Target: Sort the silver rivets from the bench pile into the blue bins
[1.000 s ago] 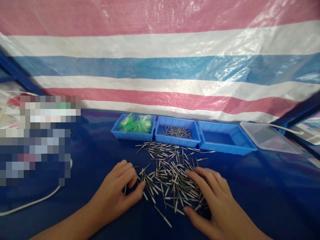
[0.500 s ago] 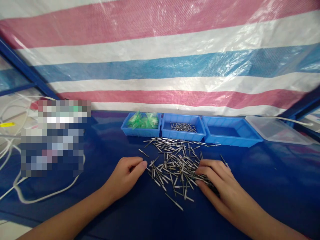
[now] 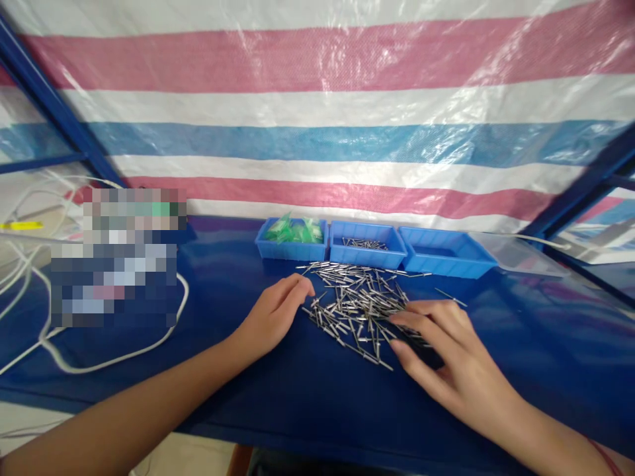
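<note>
A loose pile of silver blind rivets [image 3: 354,301] lies on the dark blue table [image 3: 307,403]. At the pile's left edge is my left hand [image 3: 275,311], its fingers curled and pressed together. Whether anything sits inside them is hidden. My right hand [image 3: 449,347] reaches over the pile's right side with thumb and fingers apart, the fingertips among the rivets. Part of the pile is covered by that hand. One stray rivet [image 3: 450,297] lies behind it, away from the pile.
Behind the pile stand three blue bins in a row: one with green plastic pieces [image 3: 292,229], one with small metal parts [image 3: 366,244], and a right-hand bin [image 3: 446,264] showing its bare floor. A clear lid [image 3: 526,254] and white cables [image 3: 124,360] flank them. Striped sheeting [image 3: 317,145] hangs behind.
The view has shifted. My left hand's thumb and fingers, apart before, have come together at the pile's edge. My right hand's fingers drew in on the rivets, then spread again. The pile looks more compact.
</note>
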Available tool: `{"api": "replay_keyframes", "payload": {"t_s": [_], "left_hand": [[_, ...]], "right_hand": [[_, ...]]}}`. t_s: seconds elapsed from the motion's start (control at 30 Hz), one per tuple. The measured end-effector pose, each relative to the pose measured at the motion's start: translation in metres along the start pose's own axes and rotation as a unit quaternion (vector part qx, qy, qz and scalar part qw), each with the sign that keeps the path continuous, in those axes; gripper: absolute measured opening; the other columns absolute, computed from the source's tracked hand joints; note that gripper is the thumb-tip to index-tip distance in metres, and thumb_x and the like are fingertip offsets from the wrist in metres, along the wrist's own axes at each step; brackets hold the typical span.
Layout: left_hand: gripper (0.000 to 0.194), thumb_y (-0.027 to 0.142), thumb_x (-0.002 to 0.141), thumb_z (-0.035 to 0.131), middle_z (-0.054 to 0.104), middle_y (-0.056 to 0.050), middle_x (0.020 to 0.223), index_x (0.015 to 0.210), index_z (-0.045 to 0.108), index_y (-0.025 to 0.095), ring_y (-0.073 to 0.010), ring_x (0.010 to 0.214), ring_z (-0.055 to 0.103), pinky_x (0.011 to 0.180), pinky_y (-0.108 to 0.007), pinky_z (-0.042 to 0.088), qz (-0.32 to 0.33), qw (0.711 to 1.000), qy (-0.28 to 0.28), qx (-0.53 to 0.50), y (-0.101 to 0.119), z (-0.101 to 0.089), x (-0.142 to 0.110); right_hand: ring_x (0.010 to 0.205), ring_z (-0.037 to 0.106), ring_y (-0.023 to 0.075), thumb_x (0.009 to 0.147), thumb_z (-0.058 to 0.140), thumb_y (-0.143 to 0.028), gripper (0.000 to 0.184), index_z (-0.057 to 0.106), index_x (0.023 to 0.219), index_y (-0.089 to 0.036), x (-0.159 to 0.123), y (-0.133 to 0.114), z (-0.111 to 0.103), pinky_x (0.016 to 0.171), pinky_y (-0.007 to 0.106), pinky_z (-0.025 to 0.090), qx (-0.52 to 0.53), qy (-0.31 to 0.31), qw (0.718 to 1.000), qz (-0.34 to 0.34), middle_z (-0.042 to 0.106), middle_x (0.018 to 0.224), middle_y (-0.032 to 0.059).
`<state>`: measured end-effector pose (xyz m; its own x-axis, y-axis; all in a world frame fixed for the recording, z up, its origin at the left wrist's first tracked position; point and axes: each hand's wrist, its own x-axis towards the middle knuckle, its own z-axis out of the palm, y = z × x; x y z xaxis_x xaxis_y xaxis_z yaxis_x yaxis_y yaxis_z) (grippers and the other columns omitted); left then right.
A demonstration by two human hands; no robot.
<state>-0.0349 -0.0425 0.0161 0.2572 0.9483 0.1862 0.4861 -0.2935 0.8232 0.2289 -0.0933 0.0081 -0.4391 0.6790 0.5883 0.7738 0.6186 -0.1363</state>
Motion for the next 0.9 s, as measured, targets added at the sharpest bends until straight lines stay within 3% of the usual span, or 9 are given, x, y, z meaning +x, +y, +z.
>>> {"api": "replay_keyframes", "payload": {"t_s": [0.1, 0.2, 0.37, 0.47, 0.6, 0.7, 0.8, 0.9], "left_hand": [[0.034, 0.04, 0.094, 0.033, 0.056, 0.001, 0.078, 0.083, 0.058, 0.018, -0.0144, 0.078, 0.052, 0.075, -0.025, 0.038, 0.019, 1.0, 0.01, 0.004, 0.002, 0.001, -0.001], [0.032, 0.038, 0.094, 0.035, 0.061, -0.001, 0.085, 0.088, 0.059, 0.018, -0.0153, 0.084, 0.054, 0.079, -0.027, 0.039, 0.042, 0.999, 0.025, 0.019, 0.003, 0.004, -0.002], [0.033, 0.038, 0.095, 0.037, 0.063, -0.002, 0.083, 0.085, 0.06, 0.017, -0.0155, 0.082, 0.056, 0.078, -0.027, 0.041, 0.118, 0.992, 0.032, 0.038, 0.01, 0.015, 0.007], [0.031, 0.036, 0.094, 0.039, 0.063, -0.002, 0.082, 0.084, 0.061, 0.017, -0.0156, 0.081, 0.056, 0.079, -0.027, 0.042, 0.16, 0.985, 0.048, 0.053, 0.017, 0.023, 0.019], [0.032, 0.037, 0.095, 0.038, 0.066, -0.004, 0.091, 0.088, 0.062, 0.017, -0.0166, 0.088, 0.059, 0.083, -0.028, 0.044, 0.174, 0.983, 0.046, 0.015, 0.018, 0.03, 0.034], [0.032, 0.037, 0.095, 0.038, 0.067, -0.006, 0.101, 0.098, 0.062, 0.017, -0.0178, 0.097, 0.06, 0.089, -0.03, 0.044, 0.177, 0.983, 0.055, 0.007, 0.008, 0.03, 0.039], [0.029, 0.036, 0.09, 0.049, 0.068, -0.008, 0.103, 0.108, 0.061, 0.016, -0.019, 0.096, 0.062, 0.087, -0.032, 0.046, 0.163, 0.985, 0.05, 0.001, -0.002, 0.029, 0.037], [0.028, 0.036, 0.085, 0.056, 0.069, -0.008, 0.102, 0.104, 0.063, 0.017, -0.0194, 0.093, 0.064, 0.082, -0.031, 0.048, 0.168, 0.985, 0.032, -0.034, -0.004, 0.029, 0.035]], "right_hand": [[0.087, 0.056, 0.0212, 0.088, 0.058, -0.037, 0.026, 0.063, 0.107, -0.02, 0.006, -0.025, 0.003, 0.075, 0.035, 0.041, 0.017, -0.052, 0.998, -0.041, 0.063, 0.097, 0.0078], [0.08, 0.057, 0.0187, 0.093, 0.049, -0.025, 0.018, 0.067, 0.09, -0.019, 0.014, -0.039, 0.011, 0.073, 0.033, 0.039, 0.002, -0.093, 0.994, -0.062, 0.064, 0.086, 0.006], [0.073, 0.054, 0.0192, 0.093, 0.044, -0.016, 0.022, 0.063, 0.081, -0.015, 0.024, -0.044, 0.02, 0.07, 0.032, 0.038, -0.092, -0.109, 0.986, -0.088, 0.06, 0.078, 0.0074], [0.078, 0.055, 0.0207, 0.092, 0.043, -0.015, 0.019, 0.059, 0.082, -0.014, 0.034, -0.042, 0.023, 0.072, 0.032, 0.039, -0.111, -0.113, 0.986, -0.054, 0.061, 0.081, 0.0093], [0.076, 0.056, 0.0206, 0.093, 0.036, -0.014, 0.019, 0.053, 0.087, -0.014, 0.057, -0.03, 0.031, 0.072, 0.032, 0.039, -0.035, -0.115, 0.992, 0.027, 0.061, 0.08, 0.009], [0.069, 0.056, 0.0178, 0.093, 0.034, -0.016, 0.015, 0.048, 0.088, -0.017, 0.073, -0.017, 0.042, 0.067, 0.03, 0.04, 0.091, -0.094, 0.987, 0.09, 0.06, 0.075, 0.005], [0.069, 0.055, 0.0161, 0.091, 0.037, -0.022, 0.012, 0.046, 0.084, -0.019, 0.079, -0.011, 0.05, 0.067, 0.029, 0.041, 0.183, -0.04, 0.977, 0.101, 0.059, 0.075, 0.0027], [0.07, 0.054, 0.016, 0.09, 0.04, -0.03, 0.015, 0.048, 0.083, -0.019, 0.075, -0.01, 0.052, 0.068, 0.03, 0.042, 0.234, 0.003, 0.968, 0.092, 0.059, 0.076, 0.0026]]}}
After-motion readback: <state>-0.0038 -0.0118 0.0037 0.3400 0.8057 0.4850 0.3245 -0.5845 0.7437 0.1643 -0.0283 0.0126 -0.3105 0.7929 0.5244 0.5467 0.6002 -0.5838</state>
